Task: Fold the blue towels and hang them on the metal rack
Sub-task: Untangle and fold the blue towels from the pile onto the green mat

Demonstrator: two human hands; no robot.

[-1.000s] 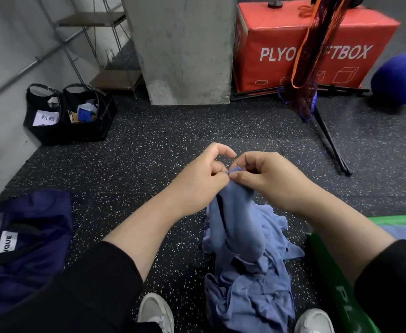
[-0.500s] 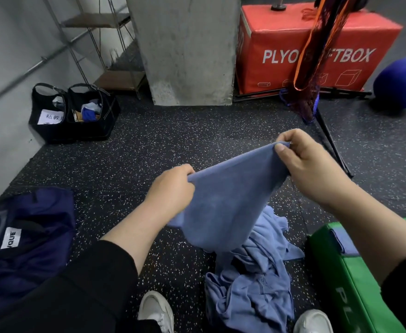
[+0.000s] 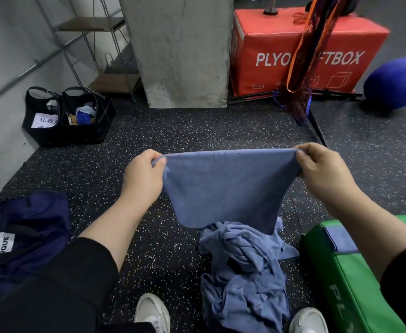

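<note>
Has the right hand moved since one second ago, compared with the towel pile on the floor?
Yes. The right hand has moved to the right, away from the left hand, stretching the blue towel above the towel pile.

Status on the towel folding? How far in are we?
Early. Done: what looks like one folded blue towel lies on the green box; none seen on the metal rack. In hand: left hand and right hand pinch the top corners of a towel, spread flat, unfolded. Left: the crumpled pile on the floor, plus all hanging.
</note>
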